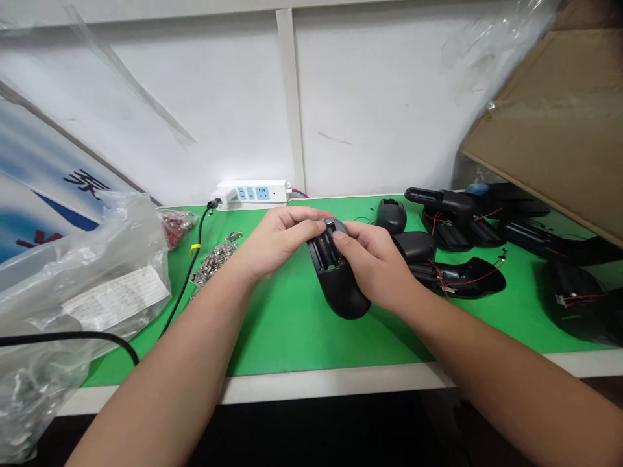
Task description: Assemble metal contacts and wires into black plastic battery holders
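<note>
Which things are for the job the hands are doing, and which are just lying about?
Part of the job:
black rounded plastic casing, held by the left hand and right hand
probably the other black curved plastic parts
perhaps the heap of small silvery metal pieces

Seemingly lying about:
crumpled clear plastic bag
brown cardboard
white plastic power strip

Cool, even light reaches my fingers point(344, 244) and the green desk point(277, 337) around them. Left of them, the plastic bag point(131, 240) glints; below them, under the desk, it is nearly black. Far to their right, dark casings point(577, 318) look soft.
</note>
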A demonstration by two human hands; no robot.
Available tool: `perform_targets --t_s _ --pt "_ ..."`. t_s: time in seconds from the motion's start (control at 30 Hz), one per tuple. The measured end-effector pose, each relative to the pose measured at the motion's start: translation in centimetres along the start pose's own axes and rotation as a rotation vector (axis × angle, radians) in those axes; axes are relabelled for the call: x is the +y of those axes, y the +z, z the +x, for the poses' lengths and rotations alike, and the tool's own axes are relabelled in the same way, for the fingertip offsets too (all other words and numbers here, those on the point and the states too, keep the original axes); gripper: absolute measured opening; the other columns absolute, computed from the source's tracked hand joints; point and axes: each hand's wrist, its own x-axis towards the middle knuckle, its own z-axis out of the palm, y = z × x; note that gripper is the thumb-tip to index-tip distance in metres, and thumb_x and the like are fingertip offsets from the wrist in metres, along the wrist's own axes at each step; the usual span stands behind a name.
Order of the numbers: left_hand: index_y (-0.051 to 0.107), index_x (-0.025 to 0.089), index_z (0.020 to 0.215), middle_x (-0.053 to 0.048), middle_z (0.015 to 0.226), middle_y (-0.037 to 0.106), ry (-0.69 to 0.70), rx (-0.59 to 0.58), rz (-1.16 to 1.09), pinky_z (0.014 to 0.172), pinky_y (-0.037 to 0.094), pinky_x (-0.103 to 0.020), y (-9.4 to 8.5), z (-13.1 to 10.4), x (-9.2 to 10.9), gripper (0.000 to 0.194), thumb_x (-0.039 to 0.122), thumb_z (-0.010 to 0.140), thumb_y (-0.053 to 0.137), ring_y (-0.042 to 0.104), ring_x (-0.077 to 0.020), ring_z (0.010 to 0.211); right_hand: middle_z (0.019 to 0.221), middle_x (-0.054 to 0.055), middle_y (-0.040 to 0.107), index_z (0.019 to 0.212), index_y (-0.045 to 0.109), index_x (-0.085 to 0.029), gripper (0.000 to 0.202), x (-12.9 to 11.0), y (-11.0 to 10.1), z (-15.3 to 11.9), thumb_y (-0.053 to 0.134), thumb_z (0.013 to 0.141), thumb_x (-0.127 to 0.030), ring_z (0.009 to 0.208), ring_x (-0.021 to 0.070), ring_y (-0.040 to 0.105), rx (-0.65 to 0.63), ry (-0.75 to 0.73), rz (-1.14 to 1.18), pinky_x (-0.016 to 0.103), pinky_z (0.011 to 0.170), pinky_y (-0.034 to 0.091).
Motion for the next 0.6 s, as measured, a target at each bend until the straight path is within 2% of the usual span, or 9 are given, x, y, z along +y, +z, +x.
perform_targets --t_s 0.27,0.6 --pt "0.083 0.021 0.096 -0.003 0.092 0.079 -0.03 0.054 0.055 0.081 0.05 -0.027 0.03 -0.09 0.09 0.017 0.033 0.085 0.079 0.068 -0.0145 0.085 0.073 -0.001 0.049 0.085 0.06 -0.016 0.03 0.39 0.07 -0.05 0.05 0.098 -0.041 0.067 0.0133 0.043 -0.014 -0.021 -0.071 0.03 0.061 0.034" --pt "0.084 0.022 0.103 -0.005 0.104 0.081 0.002 0.004 0.033 0.089 0.052 -0.028 -0.14 -0.03 0.06 0.023 0.037 0.086 0.081 0.07 -0.0161 0.094 0.071 -0.003 0.046 0.078 0.054 -0.018 0.03 0.22 0.04 -0.04 0.051 0.098 -0.041 0.064 0.0121 0.041 0.002 -0.029 -0.026 0.029 0.059 0.033"
